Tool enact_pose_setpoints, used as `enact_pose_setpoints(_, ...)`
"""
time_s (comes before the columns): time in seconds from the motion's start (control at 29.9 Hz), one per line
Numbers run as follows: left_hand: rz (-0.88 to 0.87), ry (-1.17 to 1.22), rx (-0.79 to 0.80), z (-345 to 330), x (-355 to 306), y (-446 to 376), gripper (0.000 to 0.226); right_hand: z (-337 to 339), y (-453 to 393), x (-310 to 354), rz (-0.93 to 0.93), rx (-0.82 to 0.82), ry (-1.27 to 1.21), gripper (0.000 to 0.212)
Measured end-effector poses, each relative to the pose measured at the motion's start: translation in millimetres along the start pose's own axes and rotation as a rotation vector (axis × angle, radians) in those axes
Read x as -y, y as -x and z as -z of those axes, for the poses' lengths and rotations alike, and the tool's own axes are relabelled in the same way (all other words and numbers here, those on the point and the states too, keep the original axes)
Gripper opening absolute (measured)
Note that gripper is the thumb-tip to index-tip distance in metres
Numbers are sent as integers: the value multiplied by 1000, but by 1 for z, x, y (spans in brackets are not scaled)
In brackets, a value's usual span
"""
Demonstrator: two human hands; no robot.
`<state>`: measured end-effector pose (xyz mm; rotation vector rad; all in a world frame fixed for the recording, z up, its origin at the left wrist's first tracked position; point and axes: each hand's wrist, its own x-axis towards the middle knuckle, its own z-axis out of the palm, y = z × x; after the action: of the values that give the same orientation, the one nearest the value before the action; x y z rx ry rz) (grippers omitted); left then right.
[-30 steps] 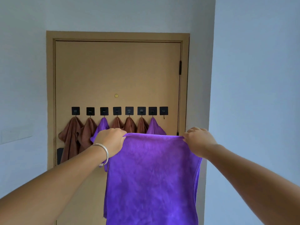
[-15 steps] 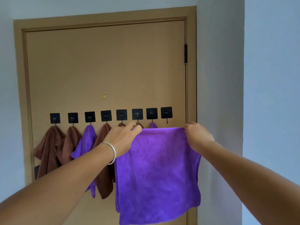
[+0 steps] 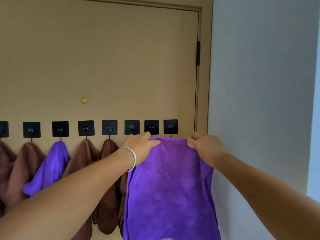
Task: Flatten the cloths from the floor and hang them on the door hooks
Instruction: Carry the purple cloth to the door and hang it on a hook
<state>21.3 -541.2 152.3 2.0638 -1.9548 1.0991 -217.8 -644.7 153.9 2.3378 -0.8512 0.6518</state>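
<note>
- Since 1 second ago we have closed in on the door [image 3: 121, 58]; the purple cloth [image 3: 170, 179] we held well out from it now hangs with its top edge just under the rightmost hook [image 3: 170, 127].
- Our left hand [image 3: 140, 146] and right hand [image 3: 206, 148] have drawn closer together, so the top edge now bunches between them.
- Both hands pinch that top edge, thumbs in front and fingers behind.
- We judge this the final approach: that hook looks free, and lifting the edge onto it remains.
- The hook's tip is hidden behind the cloth, as is whatever hangs on its 2 neighbours. The row runs off the left edge.
</note>
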Motion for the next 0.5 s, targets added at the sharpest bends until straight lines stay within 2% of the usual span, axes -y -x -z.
enact_pose_setpoints(0.1, 17, 2, 22, -11, 1, -21, 65, -6, -13, -3, -94, 78, -3, 23)
enact_pose_setpoints(0.17, 20, 0, 35, -16, 0, -33, 65, -13, -24, -7, -106, 75, 24, 25)
enact_pose_setpoints(0.27, 33, 16, 45, -25, 2, -55, 67, -28, -45, -16, -169, 25, -27, 21)
enact_pose_setpoints(0.37, 52, 20, 74, -30, 4, -72, 64, -48, -69, -21, -245, -30, -87, 32)
enact_pose_setpoints(0.5, 110, 4, 121, -39, 1, -88, 52, -75, -89, -20, -190, -2, -129, 34)
